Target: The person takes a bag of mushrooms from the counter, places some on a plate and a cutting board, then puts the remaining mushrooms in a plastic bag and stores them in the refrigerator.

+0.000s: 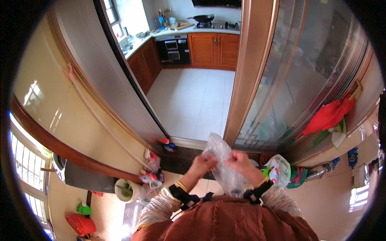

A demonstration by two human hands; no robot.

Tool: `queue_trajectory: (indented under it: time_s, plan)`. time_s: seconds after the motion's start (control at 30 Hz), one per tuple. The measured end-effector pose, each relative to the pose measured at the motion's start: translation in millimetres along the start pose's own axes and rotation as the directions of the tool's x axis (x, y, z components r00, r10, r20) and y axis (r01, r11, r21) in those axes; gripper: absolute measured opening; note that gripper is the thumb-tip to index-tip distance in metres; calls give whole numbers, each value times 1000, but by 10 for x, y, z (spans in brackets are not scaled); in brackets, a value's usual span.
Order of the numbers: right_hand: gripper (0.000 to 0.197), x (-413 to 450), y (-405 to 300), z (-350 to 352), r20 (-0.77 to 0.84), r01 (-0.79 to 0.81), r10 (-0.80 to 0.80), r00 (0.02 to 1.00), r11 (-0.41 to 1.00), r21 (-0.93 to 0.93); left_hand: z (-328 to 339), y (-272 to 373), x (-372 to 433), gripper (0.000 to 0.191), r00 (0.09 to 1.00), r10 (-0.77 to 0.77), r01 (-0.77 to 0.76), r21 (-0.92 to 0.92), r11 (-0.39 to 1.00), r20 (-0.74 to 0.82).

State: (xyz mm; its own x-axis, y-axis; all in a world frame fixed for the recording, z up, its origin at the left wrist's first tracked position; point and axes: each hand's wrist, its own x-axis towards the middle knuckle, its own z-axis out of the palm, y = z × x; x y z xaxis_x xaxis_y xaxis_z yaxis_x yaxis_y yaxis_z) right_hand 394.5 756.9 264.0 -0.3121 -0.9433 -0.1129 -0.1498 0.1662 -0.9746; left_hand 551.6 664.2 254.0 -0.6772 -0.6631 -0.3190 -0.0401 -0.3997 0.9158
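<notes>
A clear plastic bag (224,168) hangs in front of my body, crumpled at its top. The fingers of my left hand (202,165) pinch it on one side. On the other side, my right hand (240,164) grips it with curled fingers. The bag's upper part puffs up between and above both hands, while its lower part drapes down towards my brown apron (223,220). I cannot tell whether anything lies inside the bag.
Ahead, a sliding-door frame (251,69) borders the kitchen's tiled floor (190,96). A spray bottle (169,145) stands by the threshold. At left are a white bucket (137,191) and a long pole (99,117). Filled plastic bags (282,168) sit at right below a red cloth (328,117).
</notes>
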Motion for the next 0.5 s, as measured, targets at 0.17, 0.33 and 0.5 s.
queue_trajectory:
  time_s: [0.17,0.33,0.5]
  plan:
    - [15,554,-182,-580,-357,-27,70,932,992,122,-398,142,57,5,958,48,-160,-386,909,-284]
    - [16,885,-324,-518,-239,203,-205,949,979,-36,-421,393,163,19,920,202,-238,-69,969,-337]
    - [17,1110,-503,-563,-239,360,-460,855,859,-364,-486,519,253,20,876,141,68,406,912,-462]
